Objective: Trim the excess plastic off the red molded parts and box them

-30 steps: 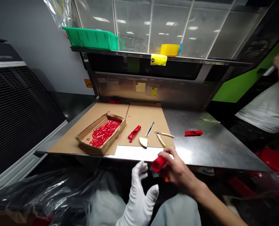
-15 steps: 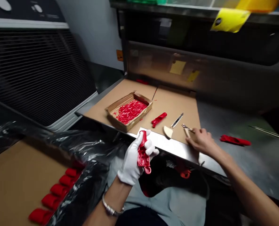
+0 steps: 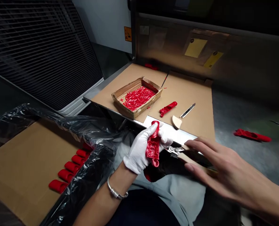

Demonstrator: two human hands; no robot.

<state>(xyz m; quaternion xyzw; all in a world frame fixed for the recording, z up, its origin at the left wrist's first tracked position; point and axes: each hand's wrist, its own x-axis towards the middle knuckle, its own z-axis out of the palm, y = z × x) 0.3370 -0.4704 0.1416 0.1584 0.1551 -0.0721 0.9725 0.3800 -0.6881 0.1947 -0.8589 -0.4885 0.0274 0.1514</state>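
Note:
My left hand (image 3: 139, 150), in a white glove, is closed round a red plastic part (image 3: 153, 146), whose hollow, ribbed side faces up. My bare right hand (image 3: 214, 163) holds pliers-like cutters (image 3: 186, 157) by their light handles. The cutters' metal jaws are just right of the red part, near my gloved fingertips. On the cardboard-covered table (image 3: 188, 81) lie another red part (image 3: 168, 109), a knife (image 3: 187, 110) and a cream-coloured wedge (image 3: 176, 122). A cardboard tray (image 3: 139, 116) there contains many small red pieces (image 3: 139, 98).
At the lower left, a box (image 3: 24, 169) lined with black plastic has several red parts (image 3: 72, 168) along its side. One more red part (image 3: 252, 135) rests on the metal surface at the right. A dark ribbed panel (image 3: 42, 53) stands at the upper left.
My right hand has picked the cutters up off the table edge and brought them left, beside the red part. My left hand still holds that part. The view has tilted downward.

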